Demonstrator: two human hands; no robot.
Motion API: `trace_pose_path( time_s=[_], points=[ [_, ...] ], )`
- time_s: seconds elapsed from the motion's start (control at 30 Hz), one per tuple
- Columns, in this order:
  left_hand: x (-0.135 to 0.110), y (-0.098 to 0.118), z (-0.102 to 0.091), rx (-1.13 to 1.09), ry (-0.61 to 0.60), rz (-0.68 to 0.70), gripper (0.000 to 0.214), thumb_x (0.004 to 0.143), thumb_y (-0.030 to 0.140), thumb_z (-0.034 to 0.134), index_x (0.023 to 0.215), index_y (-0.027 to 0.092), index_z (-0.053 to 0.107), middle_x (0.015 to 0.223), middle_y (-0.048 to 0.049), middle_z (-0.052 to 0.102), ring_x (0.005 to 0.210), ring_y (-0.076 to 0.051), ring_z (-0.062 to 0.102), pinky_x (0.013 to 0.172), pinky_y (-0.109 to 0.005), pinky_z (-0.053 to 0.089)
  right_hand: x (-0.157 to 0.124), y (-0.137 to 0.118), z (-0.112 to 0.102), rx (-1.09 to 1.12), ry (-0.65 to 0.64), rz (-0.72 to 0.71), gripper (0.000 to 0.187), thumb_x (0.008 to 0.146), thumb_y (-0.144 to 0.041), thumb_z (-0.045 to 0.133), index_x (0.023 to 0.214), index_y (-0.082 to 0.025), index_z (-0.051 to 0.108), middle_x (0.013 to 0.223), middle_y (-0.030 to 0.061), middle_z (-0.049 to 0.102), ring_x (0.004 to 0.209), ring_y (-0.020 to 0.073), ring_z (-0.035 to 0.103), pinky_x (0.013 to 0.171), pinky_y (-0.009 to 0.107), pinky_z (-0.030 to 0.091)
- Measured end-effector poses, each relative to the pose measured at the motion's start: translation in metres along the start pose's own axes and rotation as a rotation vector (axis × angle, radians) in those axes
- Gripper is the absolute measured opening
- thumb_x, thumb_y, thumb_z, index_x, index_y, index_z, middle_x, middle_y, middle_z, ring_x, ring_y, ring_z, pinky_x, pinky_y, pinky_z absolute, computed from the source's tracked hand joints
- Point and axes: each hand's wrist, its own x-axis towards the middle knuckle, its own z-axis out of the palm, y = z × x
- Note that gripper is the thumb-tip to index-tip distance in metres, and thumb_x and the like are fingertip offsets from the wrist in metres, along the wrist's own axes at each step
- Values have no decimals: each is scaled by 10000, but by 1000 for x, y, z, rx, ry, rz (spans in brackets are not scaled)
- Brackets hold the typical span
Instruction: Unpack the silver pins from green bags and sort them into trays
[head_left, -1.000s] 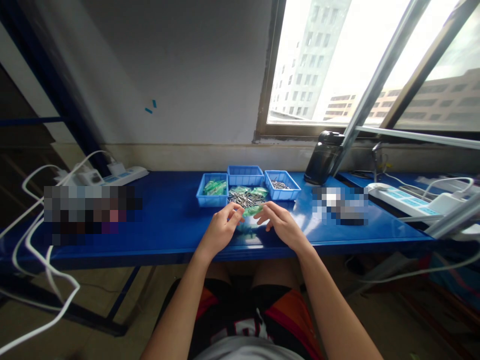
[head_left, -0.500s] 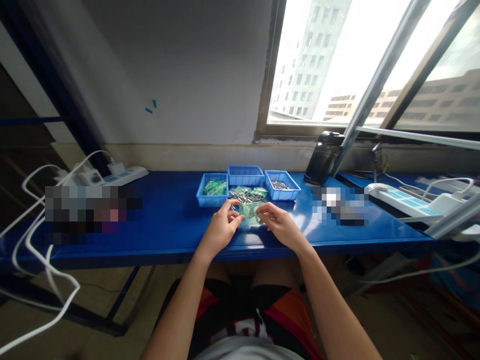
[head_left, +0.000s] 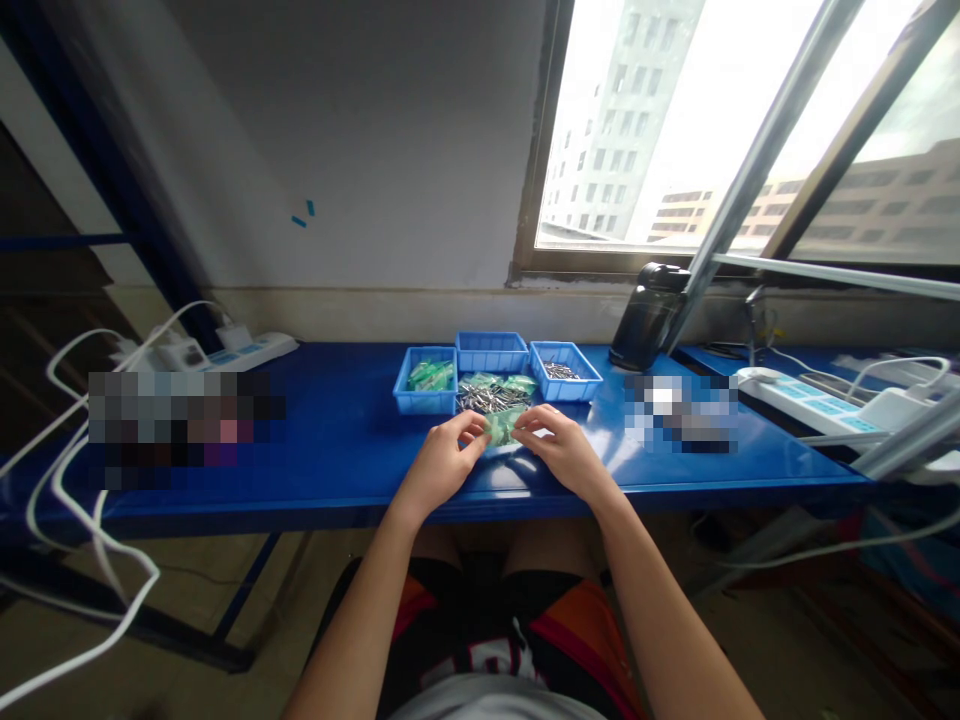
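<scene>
The bare left hand [head_left: 448, 452] and bare right hand [head_left: 556, 447] each pinch one side of a small, see-through green plastic bag [head_left: 502, 428], held between them over the glossy blue tabletop [head_left: 330, 440]. I'd worry that a slipping pinch could let the thin film flop and drop anything inside. Just beyond lies a loose heap of slim silvery metal pieces [head_left: 484, 397]; a brushing knuckle might scatter some. Farther off I see a blue plastic left bin [head_left: 425, 403] of green packets [head_left: 430, 376], a matching right bin [head_left: 568, 388], and a back bin [head_left: 491, 350] between
</scene>
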Motion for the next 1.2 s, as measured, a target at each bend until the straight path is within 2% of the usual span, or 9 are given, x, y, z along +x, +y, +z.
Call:
trace_pose_path(
  time_s=[0.17, 0.37, 0.5, 0.63, 0.83, 0.93, 1.03, 1.13, 1.2],
  points=[
    [-1, 4, -1, 14, -48, 24, 149, 822, 286, 499, 852, 194, 613, 874, -21, 667, 812, -171, 617, 685, -249, 470, -1, -3, -2, -36, -43, -26, 218, 834, -383, 537, 823, -193, 643, 864, 39, 539, 748, 149, 578, 625, 258, 489],
    [-3, 7, -2, 25, -123, 34, 209, 820, 340, 519, 904, 197, 646, 873, -26, 679, 817, -179, 624, 665, -246, 462, -2, -9, -2, -31, -95, -10, 244, 838, -398, 535, 905, -194, 650, 935, 54, 579, 779, 157, 601, 635, 253, 491],
    [-2, 7, -2, 49, -147, 47, 258, 829, 354, 500, 944, 190, 662, 891, -35, 682, 789, -174, 616, 657, -247, 453, -3, -11, -2, -13, -144, 67, 329, 786, -450, 593, 980, -187, 632, 823, 33, 631, 676, 145, 598, 603, 258, 483],
    [-2, 6, -2, 51, -145, 72, 237, 829, 288, 490, 959, 193, 663, 964, -25, 680, 838, -167, 613, 687, -239, 447, -4, -11, -2, -13, -152, 42, 349, 723, -417, 663, 983, -185, 634, 870, 40, 648, 694, 150, 596, 584, 249, 472],
    [-2, 6, -2, 63, -123, 50, 234, 838, 334, 481, 907, 197, 659, 883, -19, 681, 786, -163, 615, 680, -245, 453, -3, -8, -2, -17, -69, 58, 207, 808, -302, 541, 940, -170, 630, 839, 40, 654, 711, 155, 591, 601, 250, 469],
    [0, 2, 0, 33, -61, 14, 215, 834, 343, 484, 877, 187, 626, 836, -23, 671, 774, -166, 617, 687, -252, 467, -2, -6, -3, 0, 3, 75, 197, 824, -292, 513, 925, -165, 626, 811, 36, 652, 730, 161, 585, 617, 250, 466],
    [2, -3, 2, -21, 19, -33, 243, 819, 351, 506, 971, 179, 589, 813, -30, 660, 751, -168, 623, 678, -259, 477, -2, -5, -3, 21, 40, 77, 195, 828, -282, 510, 936, -165, 622, 821, 35, 649, 742, 159, 580, 618, 243, 457],
    [2, -6, 2, -53, 30, -45, 315, 823, 347, 498, 1090, 189, 552, 803, -24, 659, 735, -168, 627, 681, -263, 476, -4, -6, -3, 48, -11, 32, 200, 832, -262, 511, 970, -169, 620, 827, 30, 644, 738, 152, 575, 607, 231, 445],
    [2, -5, 2, -31, -2, -32, 306, 829, 354, 486, 1079, 196, 566, 780, -16, 657, 723, -169, 623, 677, -262, 470, -5, -7, -3, 45, -82, 0, 203, 832, -244, 513, 986, -175, 626, 819, 23, 642, 722, 145, 571, 591, 224, 435]
  ],
)
